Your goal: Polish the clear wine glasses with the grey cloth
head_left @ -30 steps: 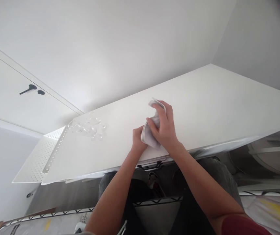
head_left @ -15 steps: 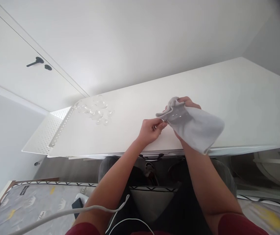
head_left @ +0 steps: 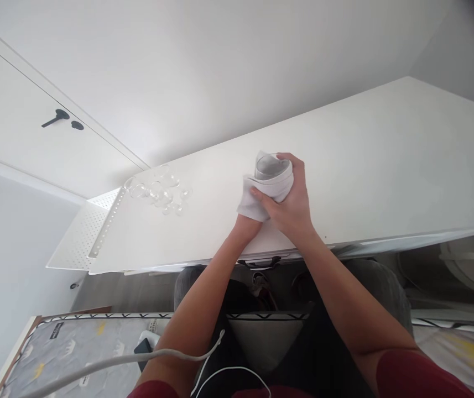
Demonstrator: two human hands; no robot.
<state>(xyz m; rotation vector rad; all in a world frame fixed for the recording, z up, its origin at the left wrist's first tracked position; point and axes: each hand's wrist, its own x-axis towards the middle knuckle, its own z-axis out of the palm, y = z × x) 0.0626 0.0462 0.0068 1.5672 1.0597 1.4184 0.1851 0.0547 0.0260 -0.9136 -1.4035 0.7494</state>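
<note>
- Cloth of soft, pale grey fabric (head_left: 276, 189) is folded around the outside of a clear, round-rimmed glass cup (head_left: 270, 167), leaving the mouth uncovered and facing up; being pliable, it follows the curved wall.
- The bare right hand (head_left: 295, 207) grasps the cup through the cloth, its fingers curled round the right side and its thumb laid across the front fold. This probably steadies the cup and keeps the loose fabric pressed to it.
- The bare left hand (head_left: 248, 225) is tucked under the cloth at the lower left, with only its wrist end showing. I cannot tell whether its fingers are gripping; it may be supporting the cup from beneath.
- The cup is over the middle stretch of the white, flat-topped desk (head_left: 365, 177), between the front and far edges. Whether its base touches the top is hidden.
- A cluster of clear, rounded glassware (head_left: 160, 193) stands near the desk's far left corner, well apart from the hands, perhaps there to be out of the way of the elbows.
- A white perforated panel (head_left: 77, 240) adjoins the left edge.
- A black drawer handle (head_left: 267, 264) sits just below the front edge, between the forearms.
</note>
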